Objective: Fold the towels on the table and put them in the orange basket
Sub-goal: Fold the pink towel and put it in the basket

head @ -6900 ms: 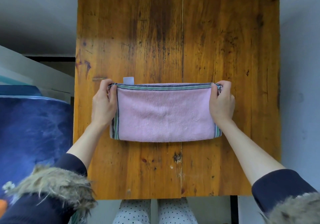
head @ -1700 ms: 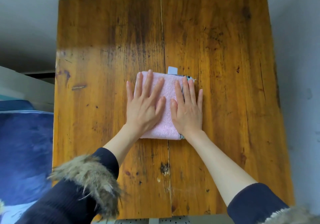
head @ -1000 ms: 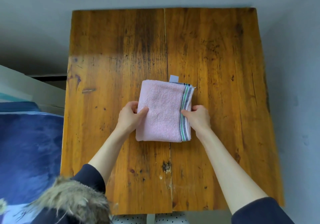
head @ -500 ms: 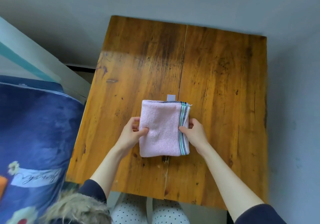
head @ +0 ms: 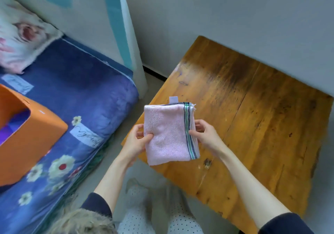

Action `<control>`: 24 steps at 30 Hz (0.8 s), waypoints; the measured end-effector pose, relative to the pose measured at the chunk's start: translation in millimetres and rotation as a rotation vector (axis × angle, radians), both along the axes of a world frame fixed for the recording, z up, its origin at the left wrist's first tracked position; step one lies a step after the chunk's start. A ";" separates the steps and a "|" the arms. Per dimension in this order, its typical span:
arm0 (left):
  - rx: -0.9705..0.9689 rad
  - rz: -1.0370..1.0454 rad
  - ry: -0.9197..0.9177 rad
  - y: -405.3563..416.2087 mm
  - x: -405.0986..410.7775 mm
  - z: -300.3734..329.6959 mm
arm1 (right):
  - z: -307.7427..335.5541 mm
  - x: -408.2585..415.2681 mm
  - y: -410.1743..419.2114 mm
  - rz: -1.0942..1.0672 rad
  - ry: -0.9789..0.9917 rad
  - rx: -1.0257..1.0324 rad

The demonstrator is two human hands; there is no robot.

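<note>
Biggest thing in the shot is the bed (head: 86,92) with its blue flowery cover, filling the left half of the frame. The wooden surface (head: 262,125) takes up the right side, bare wood as far as I can see. The orange basket (head: 30,136) sits on the bed at the left edge, with something purple inside.

The pink towel (head: 168,134) is folded into a neat little rectangle and held up around the middle of the frame, over the near left corner of the surface, well apart from the basket. Left hand (head: 137,141) pinches its left edge, thumb on top and fingers underneath. Right hand (head: 204,134) pinches the striped right edge the same way. So each grip is closed on the towel, nothing loose.

What could go wrong: it's only held by the two side edges, so I'd guess the layers could sag or fall open on the way over to the basket, especially if one hand lets go. Dropping it in crooked could undo the fold too.

Hard to tell stuff: the basket is cut off by the left edge, so I can't see how full it is or what the purple thing is. The whole left side is blurry. The fingers under the towel are hidden.
</note>
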State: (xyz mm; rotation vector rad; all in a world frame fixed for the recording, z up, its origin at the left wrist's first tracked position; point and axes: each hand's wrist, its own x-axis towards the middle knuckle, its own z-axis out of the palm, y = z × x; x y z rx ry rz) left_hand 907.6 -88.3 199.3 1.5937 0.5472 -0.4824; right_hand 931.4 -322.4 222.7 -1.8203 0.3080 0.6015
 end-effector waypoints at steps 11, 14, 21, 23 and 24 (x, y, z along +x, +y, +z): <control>-0.110 0.407 -0.029 224.6 -92.4 33.9 | 37.7 -11.1 248.6 0.357 -0.088 -0.067; -0.088 0.497 -0.053 285.3 -117.3 41.0 | 42.1 -18.6 320.1 0.433 -0.098 -0.054; -0.041 0.685 -0.075 385.0 -156.2 51.7 | 53.9 -22.4 450.3 0.601 -0.071 -0.013; -0.010 0.721 -0.080 410.5 -159.6 51.3 | 54.8 -16.8 483.6 0.635 -0.045 -0.007; 0.007 0.735 -0.080 423.7 -159.5 50.9 | 54.6 -11.8 500.7 0.649 -0.030 -0.010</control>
